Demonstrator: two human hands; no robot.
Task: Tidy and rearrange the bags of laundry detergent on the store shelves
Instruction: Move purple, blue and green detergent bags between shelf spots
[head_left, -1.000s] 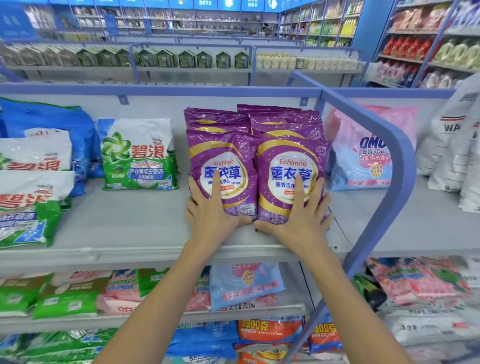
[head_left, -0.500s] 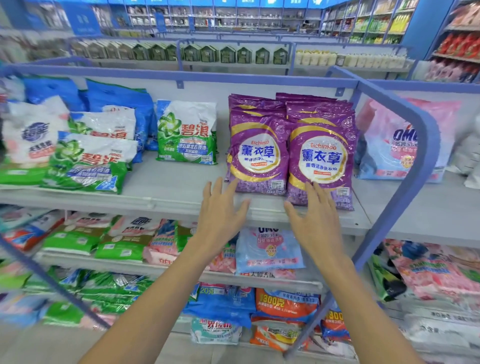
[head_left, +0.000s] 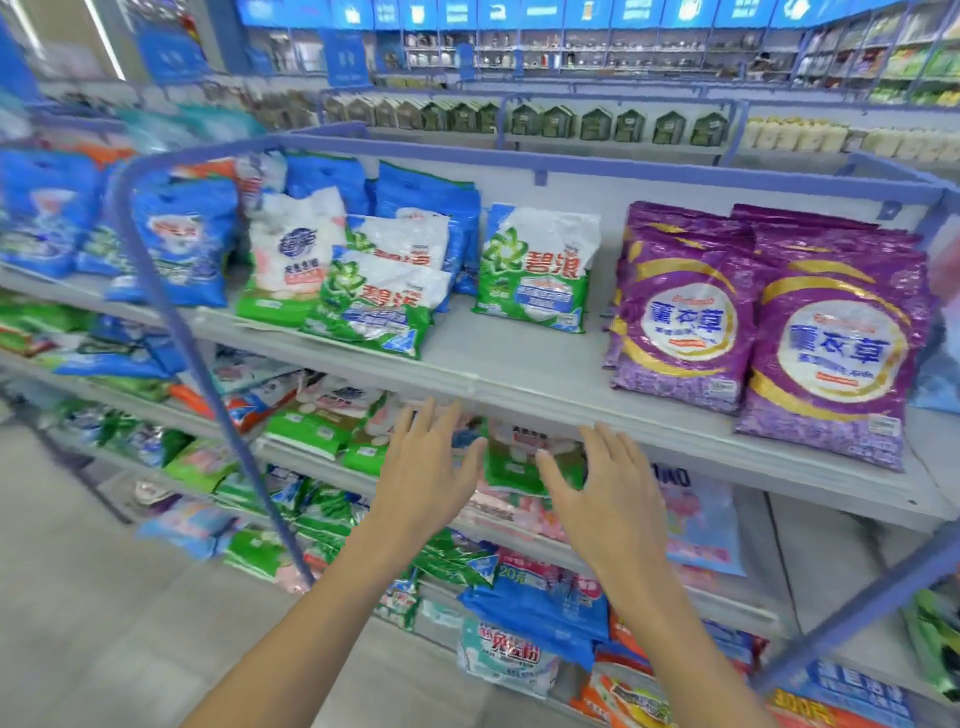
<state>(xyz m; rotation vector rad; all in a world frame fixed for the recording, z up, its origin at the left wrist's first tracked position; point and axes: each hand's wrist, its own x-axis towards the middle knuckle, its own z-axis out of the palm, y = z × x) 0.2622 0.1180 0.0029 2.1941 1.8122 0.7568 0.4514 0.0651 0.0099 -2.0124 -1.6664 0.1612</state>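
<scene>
— Both hands have left the purple bags since a second ago; they now sit lower, before the front edge of the shelf; our view has swung left, so more of the shelf's left part shows.
— Where do we place each hand?
— We mark the left hand just under the shelf's front lip, fingers straight and spread, grasping nothing; whether its tips touch the lip we cannot tell; the right hand lies beside it, likewise released, its back toward us; the two are near but apart.
— And the detergent?
— We find the purple bags at the right of the shelf; two stand in front, side by side and touching, with others behind them; a green-and-white bag stands alone to their left, apart from its neighbours; further left a leaning pile of like bags rests against blue bags; a blue rail curves down before the left part.
— And below?
— We see lower bags of mixed colours lying flat; blur hides most labels.
</scene>
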